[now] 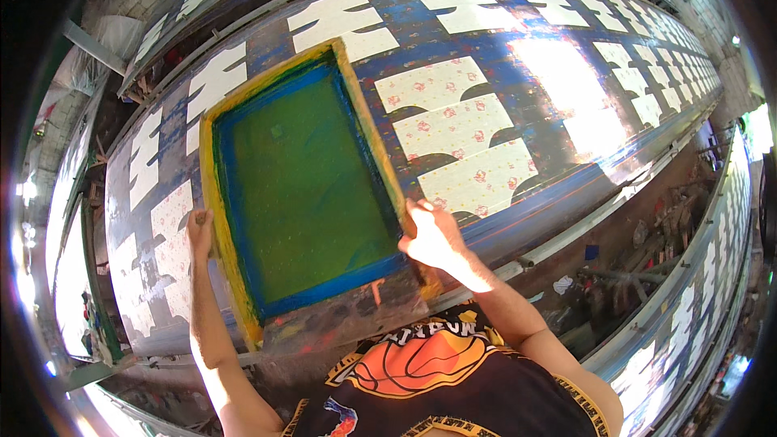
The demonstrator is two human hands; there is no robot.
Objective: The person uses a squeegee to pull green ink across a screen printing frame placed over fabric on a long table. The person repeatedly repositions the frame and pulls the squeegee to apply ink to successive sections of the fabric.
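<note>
So the frame [307,186] is up in both hands, over the left-hand part of a long table [530,57]. It's a rectangle with yellow-stained sides, a dark green panel in the middle and a messy blue border just inside. The near end has a grubby strip with an orange smear on it. Can't tell if any of it touches the table.

Left hand [200,232] is curled around the left side, pinching the edge, fingers mostly hidden. Right hand [433,235] is clamped on the right side close to the near corner, thumb and fingers pinching the edge.

Just right of the frame there's a set of pale cloth pieces [465,129] with little reddish prints, cut with curved notches. More printed pieces [172,231] lie left of the frame, partly behind the left forearm. Plain white pieces [457,2] run along the far side of the table, and rows carry on to the far right. The table surface is dark blue and paint-splotched, with a big bright glare patch right of the printed pieces.

Near the bottom is the person's black shirt [417,368] with an orange basketball on it.
</note>
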